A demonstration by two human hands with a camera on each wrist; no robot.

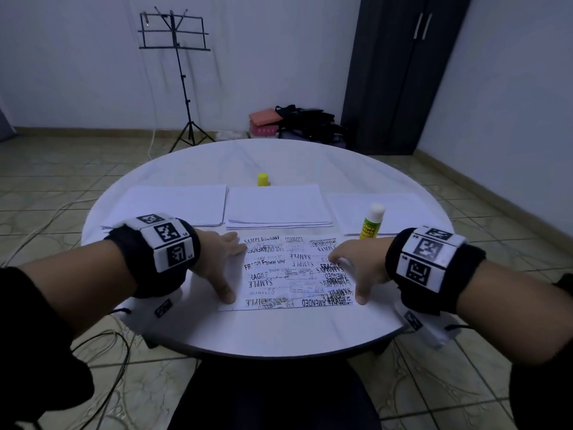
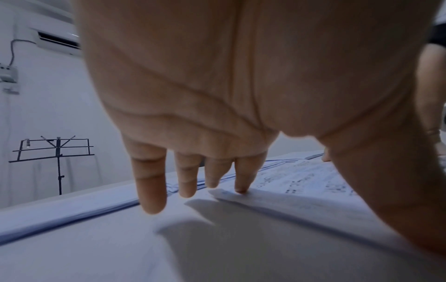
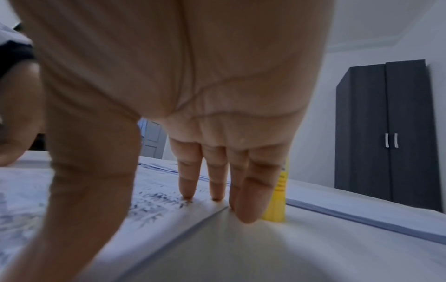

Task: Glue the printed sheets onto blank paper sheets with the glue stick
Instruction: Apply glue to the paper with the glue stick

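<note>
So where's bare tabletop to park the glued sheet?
Bare table lies between the printed sheet and the near rim, and behind the three paper stacks around the yellow cap. The middle is crowded: stacks, glue stick, both hands.

On the table (image 1: 279, 333) the printed sheet (image 1: 288, 274) lies nearest the person, the left hand (image 1: 217, 259) on its left edge and the right hand (image 1: 356, 268) on its right edge. Behind it three paper stacks sit in a row: left (image 1: 167, 206), middle (image 1: 279, 206), right (image 1: 403, 212). The glue stick (image 1: 372, 221) stands at the right stack's near-left corner; its cap (image 1: 263, 179) stands behind the middle stack.
</note>
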